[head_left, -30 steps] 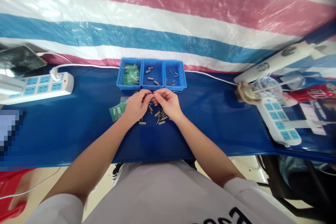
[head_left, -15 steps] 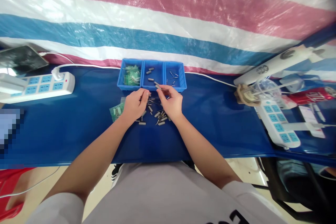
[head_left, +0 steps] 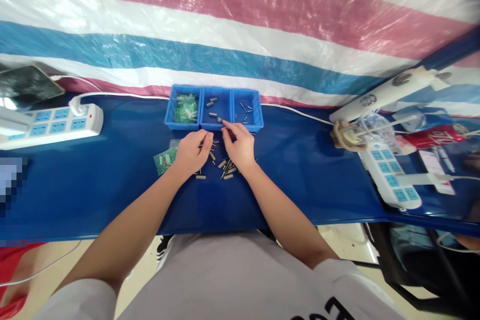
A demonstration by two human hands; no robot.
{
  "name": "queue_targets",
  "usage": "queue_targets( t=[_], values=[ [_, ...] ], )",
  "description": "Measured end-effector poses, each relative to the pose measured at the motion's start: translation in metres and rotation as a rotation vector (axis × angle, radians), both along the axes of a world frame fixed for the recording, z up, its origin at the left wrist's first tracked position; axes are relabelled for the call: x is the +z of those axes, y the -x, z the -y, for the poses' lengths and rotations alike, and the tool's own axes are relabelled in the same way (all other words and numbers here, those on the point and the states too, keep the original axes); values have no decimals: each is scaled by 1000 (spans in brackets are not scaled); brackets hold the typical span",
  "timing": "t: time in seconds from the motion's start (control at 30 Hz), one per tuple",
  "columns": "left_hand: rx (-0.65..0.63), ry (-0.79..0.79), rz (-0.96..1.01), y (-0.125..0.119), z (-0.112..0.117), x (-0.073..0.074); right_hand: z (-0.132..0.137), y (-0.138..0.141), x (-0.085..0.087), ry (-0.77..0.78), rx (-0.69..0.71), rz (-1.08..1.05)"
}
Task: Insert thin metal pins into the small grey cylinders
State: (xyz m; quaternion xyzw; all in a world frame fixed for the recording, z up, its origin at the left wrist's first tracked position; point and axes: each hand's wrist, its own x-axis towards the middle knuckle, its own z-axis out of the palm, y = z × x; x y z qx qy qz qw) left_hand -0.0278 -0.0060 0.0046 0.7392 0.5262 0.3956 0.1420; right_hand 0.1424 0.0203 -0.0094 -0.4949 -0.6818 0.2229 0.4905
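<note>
My right hand (head_left: 239,147) is at the front edge of the middle blue bin (head_left: 227,97), thumb and index finger slightly apart. Just beyond its fingertips a small grey metal cylinder (head_left: 219,120) lies inside that bin, near other grey cylinders (head_left: 213,114). My left hand (head_left: 194,151) is closed, thumb against index finger; whatever it holds is hidden. Beneath and between both hands spreads a pile of thin metal shafts and grey cylinders (head_left: 229,170), partly covered by the hands. A green packet (head_left: 165,160) lies left of my left hand.
Adjoining the middle bin are a left bin (head_left: 168,110) with green packets and a right bin (head_left: 257,110) with thin metal pins. Power strips (head_left: 95,117) stand at left and right. A red can (head_left: 435,136) and a plastic cup (head_left: 375,127) are at the right.
The grey cylinder has left my right fingers and now lies in the middle bin. My right fingers have parted a little; my left hand stays nearly in place.
</note>
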Motion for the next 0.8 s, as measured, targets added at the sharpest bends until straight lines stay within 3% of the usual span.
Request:
queue_targets(
  t=[0.17, 0.4, 0.63, 0.8],
  values=[
    [5, -17, -6, 1, 0, -1, 6, -2, 2, 1, 72, 23],
    [39, -28, 9, 1, 2, 3, 13, -4, -4, -99, 358, 231],
    [11, -30, -4, -1, 3, 1, 8, -7, -9, -38, 386, 405],
    [-17, -23, 5, -1, 2, -2, 11, -8, -7, 7, 304, 477]
  ],
)
